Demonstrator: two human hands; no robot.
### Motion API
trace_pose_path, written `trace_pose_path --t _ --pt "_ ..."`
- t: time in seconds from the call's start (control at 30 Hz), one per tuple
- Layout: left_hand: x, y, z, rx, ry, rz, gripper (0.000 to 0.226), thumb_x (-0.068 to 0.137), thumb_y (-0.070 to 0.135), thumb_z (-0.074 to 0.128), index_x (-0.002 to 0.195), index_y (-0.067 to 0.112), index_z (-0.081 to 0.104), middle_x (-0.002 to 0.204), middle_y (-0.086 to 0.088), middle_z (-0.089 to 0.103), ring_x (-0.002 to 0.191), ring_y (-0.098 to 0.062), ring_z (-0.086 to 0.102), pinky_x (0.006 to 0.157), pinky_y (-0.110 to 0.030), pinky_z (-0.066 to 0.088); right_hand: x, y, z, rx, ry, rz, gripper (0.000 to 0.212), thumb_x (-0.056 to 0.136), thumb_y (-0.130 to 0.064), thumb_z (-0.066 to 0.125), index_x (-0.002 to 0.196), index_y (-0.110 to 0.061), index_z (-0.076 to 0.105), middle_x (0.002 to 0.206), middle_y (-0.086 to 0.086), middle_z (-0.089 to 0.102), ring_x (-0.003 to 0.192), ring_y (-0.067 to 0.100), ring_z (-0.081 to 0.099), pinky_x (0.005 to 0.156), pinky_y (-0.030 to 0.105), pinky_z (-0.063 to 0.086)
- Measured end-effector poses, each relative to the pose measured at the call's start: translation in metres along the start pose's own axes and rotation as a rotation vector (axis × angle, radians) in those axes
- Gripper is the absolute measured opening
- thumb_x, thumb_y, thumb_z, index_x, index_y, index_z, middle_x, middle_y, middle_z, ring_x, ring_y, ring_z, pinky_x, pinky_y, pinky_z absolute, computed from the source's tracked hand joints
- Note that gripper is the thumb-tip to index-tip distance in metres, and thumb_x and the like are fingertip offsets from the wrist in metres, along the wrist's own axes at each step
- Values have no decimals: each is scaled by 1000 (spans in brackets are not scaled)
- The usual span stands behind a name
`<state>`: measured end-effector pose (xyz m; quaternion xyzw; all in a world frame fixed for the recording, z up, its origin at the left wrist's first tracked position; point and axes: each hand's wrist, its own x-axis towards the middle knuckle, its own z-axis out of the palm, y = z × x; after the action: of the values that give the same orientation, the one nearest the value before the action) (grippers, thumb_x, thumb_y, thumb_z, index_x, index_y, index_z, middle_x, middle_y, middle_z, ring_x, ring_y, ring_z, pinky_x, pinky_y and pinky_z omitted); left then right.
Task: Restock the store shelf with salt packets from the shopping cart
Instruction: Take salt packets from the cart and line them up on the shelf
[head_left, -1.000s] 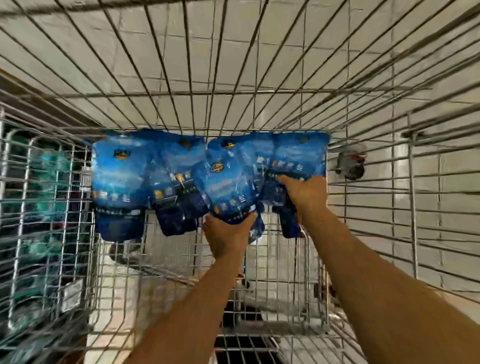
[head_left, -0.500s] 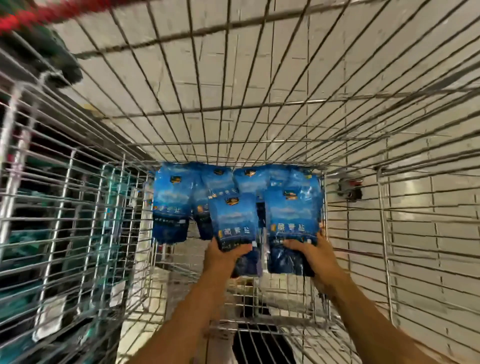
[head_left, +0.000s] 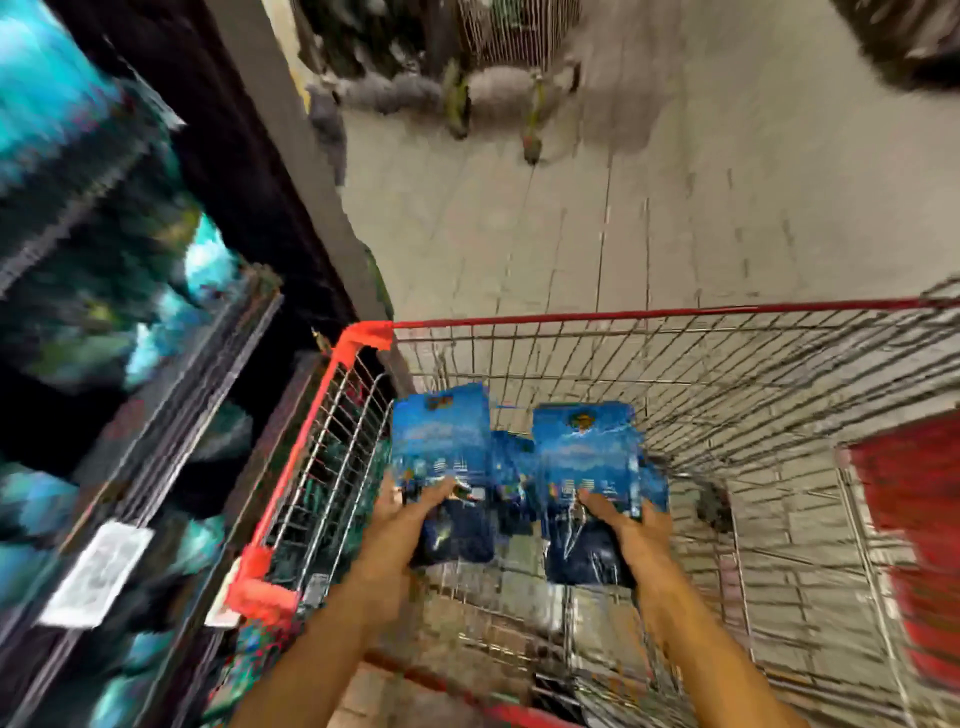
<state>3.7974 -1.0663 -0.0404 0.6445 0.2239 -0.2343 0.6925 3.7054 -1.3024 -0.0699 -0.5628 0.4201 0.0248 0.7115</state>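
**2 hands hold salt packets over the cart**

2 blue salt packets are gripped above the wire shopping cart (head_left: 675, 374): the left hand (head_left: 410, 512) curls its fingers round the left packet (head_left: 441, 447), the right hand (head_left: 631, 522) round the right packet (head_left: 584, 457). More blue packets show between them. The blurred store shelf (head_left: 156, 364) stands left of the cart.

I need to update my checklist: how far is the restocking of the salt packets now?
Done: the shelf at the left already holds blurred bluish goods; whether they are salt I cannot tell. In hand: the left hand and the right hand each grip blue salt packets above the cart. Left: these packets must still go onto the shelf; what remains in the cart is too blurred to count.
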Motion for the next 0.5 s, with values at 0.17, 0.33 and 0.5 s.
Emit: trace_pose_path --t 0.17,0.33,0.5 --pt "-91 68 -56 -57 -9 258 61 60 40 84 117 34 63 116 -4 72 103 -27 69 91 -49 55 -85 -53 41 5 -146 -155 85 42 -64 91 113 -26 67 107 -3 76 99 21 72 93 47 55" --pt "-174 122 -123 -16 64 486 62 67 40 87 122 35 60 118 4 71 106 -17 69 90 -42 55 -163 -104 87 -22 -337 -366 66 52 -64 87 106 -27 73 99 -1 78 90 21 75 82 45 59" --pt "-248 162 -178 -22 208 635 55 59 51 84 107 26 73 107 0 76 99 -26 72 94 -57 52 -232 -146 138 10 -530 -507 46 59 -53 87 100 -34 76 96 2 78 85 25 76 60 35 60"
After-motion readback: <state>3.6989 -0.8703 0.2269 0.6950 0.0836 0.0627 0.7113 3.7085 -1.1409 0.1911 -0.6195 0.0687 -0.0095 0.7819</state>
